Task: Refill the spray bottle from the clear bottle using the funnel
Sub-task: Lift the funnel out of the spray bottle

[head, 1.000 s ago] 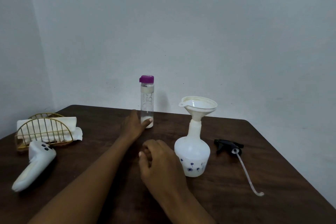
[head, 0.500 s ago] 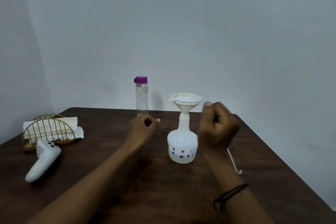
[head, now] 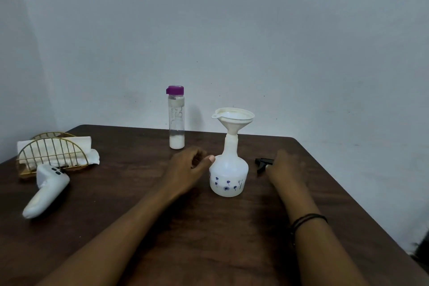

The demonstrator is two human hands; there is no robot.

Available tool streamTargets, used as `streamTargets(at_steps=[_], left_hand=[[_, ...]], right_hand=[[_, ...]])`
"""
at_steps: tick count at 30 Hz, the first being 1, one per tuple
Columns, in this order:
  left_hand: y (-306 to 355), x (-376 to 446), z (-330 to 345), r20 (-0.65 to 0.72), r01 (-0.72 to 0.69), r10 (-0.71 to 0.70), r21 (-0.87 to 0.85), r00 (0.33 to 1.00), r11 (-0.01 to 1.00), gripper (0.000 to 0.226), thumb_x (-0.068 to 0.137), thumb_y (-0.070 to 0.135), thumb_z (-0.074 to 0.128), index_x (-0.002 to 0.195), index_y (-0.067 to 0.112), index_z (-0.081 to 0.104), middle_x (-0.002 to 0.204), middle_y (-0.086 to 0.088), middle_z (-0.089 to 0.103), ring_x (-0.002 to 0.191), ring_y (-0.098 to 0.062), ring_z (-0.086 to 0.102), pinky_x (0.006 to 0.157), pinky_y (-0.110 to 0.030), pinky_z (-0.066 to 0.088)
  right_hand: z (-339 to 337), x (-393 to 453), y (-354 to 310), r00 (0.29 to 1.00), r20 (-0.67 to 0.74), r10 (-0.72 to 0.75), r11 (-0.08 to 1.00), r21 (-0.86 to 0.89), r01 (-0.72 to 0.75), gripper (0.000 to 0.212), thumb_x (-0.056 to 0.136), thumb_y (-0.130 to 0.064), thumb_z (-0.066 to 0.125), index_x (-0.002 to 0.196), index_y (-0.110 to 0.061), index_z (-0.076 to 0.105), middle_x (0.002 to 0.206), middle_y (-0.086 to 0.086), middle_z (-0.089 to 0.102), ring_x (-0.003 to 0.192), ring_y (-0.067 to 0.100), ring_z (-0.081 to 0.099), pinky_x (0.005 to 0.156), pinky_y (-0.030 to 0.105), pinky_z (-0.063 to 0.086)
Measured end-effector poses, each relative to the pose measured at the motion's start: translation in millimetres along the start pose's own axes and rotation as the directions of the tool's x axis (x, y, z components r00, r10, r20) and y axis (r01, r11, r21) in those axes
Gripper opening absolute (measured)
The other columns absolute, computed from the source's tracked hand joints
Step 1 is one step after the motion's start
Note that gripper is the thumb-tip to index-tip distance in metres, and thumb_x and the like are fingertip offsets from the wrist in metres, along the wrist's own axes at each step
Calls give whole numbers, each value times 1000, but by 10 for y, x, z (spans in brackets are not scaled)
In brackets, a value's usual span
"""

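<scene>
Spray bottle (head: 228, 174) stands upright at table (head: 209, 227) centre, funnel (head: 233, 118) seated in its neck. Left hand (head: 188, 169), at its 9 o'clock, is loosely curled and empty, thumb touching the bottle. Right hand (head: 284, 166), at 3 o'clock, covers the black spray head (head: 262, 163); its grip cannot be determined. Clear bottle (head: 176, 118), purple-capped, stands at 11 o'clock.

**Table layout**

On the table (head: 232, 239), the spray bottle (head: 228, 176) stands near the middle with the funnel (head: 232, 118) in its neck. The clear bottle (head: 176, 121) stands behind and left, toward the far edge. The spray head (head: 263, 163) lies right. Near the left edge, the napkin holder (head: 50, 153) sits behind the controller (head: 45, 191).
</scene>
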State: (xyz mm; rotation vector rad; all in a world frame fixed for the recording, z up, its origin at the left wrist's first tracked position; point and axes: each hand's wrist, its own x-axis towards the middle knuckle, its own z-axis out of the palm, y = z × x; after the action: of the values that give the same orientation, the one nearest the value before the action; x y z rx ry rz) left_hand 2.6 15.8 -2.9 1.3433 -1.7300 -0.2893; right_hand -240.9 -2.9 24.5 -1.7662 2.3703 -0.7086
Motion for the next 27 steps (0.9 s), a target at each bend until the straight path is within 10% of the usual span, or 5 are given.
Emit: streamTargets(at_steps=[12,15,20,27], left_hand=[[-14,-22,43,104,-50,43,67,994,996,43,83,69,48,100,32,61,93,13,65,85,-4,61,77,-37,55],[29,-19,50,121,-66,56,80,991,995,40,87,64,51,105,29,60,97,13,64,87,-6,59,76,-32,53],[39,-11,119,132,-63,47,116,990,991,62,84,70,53,132,30,51,120,16,56,104,-3,53,84,-24,45],[21,-22,189,184,-60,36,127,982,990,66,82,74,51,133,33,49,131,11,57,108,-4,52,89,-26,46]], right_hand=[[206,53,52,998,-10,-63,992,-106,62,28,91,-24,57,116,-12,53,126,16,56,116,36,52,97,45,46],[18,-7,-101,967,-195,-164,970,148,194,8,85,-16,54,93,-13,54,107,12,64,97,32,60,83,40,51],[-199,-211,-341,923,-156,-353,568,748,344,52,71,-22,62,121,-26,48,114,3,62,100,19,63,78,39,56],[-102,-312,-463,878,-293,-379,466,759,455,97,67,-53,75,144,-52,17,128,-1,57,113,22,61,85,53,57]])
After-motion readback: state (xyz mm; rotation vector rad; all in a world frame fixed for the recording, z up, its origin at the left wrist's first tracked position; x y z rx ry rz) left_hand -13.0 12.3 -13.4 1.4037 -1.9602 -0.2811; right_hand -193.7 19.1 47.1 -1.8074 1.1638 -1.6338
